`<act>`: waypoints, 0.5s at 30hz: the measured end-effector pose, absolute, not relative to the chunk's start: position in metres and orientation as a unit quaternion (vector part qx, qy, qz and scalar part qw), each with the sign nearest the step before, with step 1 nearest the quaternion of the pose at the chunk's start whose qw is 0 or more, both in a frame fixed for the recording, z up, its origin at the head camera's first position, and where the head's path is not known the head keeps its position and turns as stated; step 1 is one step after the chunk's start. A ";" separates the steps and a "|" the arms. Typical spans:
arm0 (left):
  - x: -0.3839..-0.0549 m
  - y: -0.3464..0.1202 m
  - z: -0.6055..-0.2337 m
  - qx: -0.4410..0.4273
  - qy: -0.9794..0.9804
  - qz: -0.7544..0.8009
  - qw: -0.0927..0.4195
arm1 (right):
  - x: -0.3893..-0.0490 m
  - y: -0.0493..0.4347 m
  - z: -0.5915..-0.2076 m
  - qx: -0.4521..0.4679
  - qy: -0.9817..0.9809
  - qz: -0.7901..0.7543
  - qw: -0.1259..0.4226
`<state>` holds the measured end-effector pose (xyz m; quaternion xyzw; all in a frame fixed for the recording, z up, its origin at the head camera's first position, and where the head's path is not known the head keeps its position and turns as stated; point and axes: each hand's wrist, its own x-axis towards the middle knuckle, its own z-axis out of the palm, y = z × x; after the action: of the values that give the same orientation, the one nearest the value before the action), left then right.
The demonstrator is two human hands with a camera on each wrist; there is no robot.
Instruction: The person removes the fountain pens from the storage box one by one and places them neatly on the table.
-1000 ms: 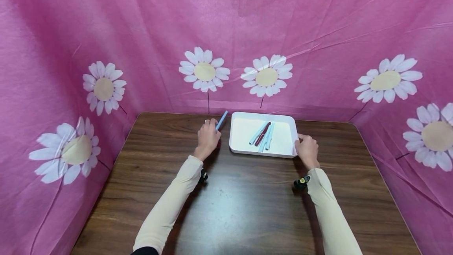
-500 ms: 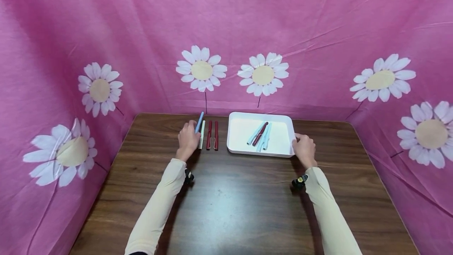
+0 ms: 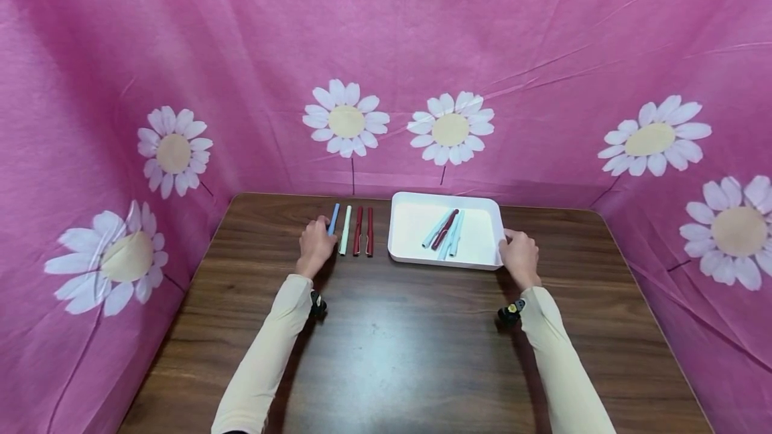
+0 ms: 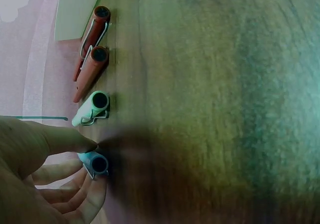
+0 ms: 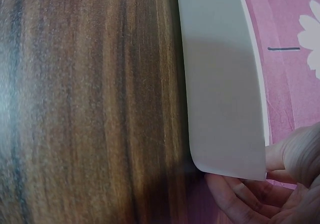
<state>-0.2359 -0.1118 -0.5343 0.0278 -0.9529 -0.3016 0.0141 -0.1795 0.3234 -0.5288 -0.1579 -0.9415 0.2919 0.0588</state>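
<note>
My left hand (image 3: 316, 246) pinches a blue pen (image 3: 334, 214) between thumb and fingers, low at the table's back left; the pen's round open-looking end (image 4: 99, 164) faces the left wrist camera. Right beside it, lined up in a row, lie a pale green pen (image 3: 345, 232) and two dark red pens (image 3: 358, 233) with wire clips. At the right end of the white tray (image 3: 443, 263) my right hand (image 3: 521, 256) grips the wall, thumb at the rim and fingers underneath the corner (image 5: 227, 166). Inside the tray rest several light blue pens (image 3: 456, 233) and one dark red pen (image 3: 445, 230).
The brown wooden table (image 3: 386, 353) spreads in front of the tray. A pink cloth (image 3: 386, 32) printed with white flowers hangs behind the table and along both sides. Each wrist wears a small black camera (image 3: 510, 311).
My left hand has moved left with the blue pen, past the red and green pens, and lowered it beside the green one. My right hand stays at the tray.
</note>
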 end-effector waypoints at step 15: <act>-0.237 -0.114 -0.537 0.032 -0.954 -0.299 0.004 | -0.180 0.324 -0.532 -0.166 -0.940 0.293 0.053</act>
<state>-0.2373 -0.1142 -0.5374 0.0322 -0.9536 -0.2993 0.0038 -0.1798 0.3239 -0.5324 -0.1657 -0.9402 0.2930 0.0525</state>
